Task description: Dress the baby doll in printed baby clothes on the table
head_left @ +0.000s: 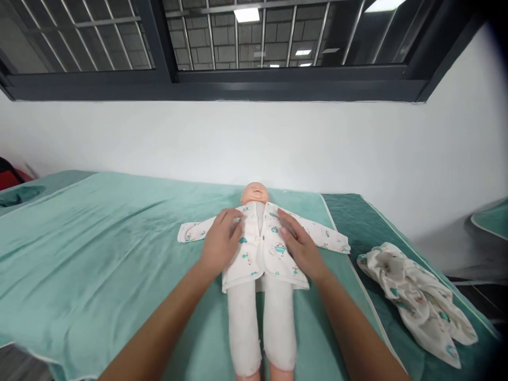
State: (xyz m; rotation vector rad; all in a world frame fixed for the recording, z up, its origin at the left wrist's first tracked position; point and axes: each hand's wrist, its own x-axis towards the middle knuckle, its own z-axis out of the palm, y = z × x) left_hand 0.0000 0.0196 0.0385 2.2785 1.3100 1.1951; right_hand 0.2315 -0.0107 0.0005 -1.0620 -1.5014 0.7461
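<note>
A baby doll (254, 193) lies on its back on a green cloth, its head towards the wall. It wears a white printed jacket (248, 259), with both sleeves spread out sideways and the front edges nearly meeting. White padded legs (243, 323) show below the hem. My left hand (223, 239) rests at the jacket's left side near the sleeve, fingers apart, holding nothing visible. On the other side, my right hand (299, 244) touches the jacket's chest with its fingers spread.
A crumpled white printed garment (420, 301) lies on the darker green cloth (345, 211) at the right. The light green cloth (119, 254) covers the surface at the left. Behind stand a white wall (222, 140) and a dark-framed barred window (278, 84). Something red (8, 177) is at far left.
</note>
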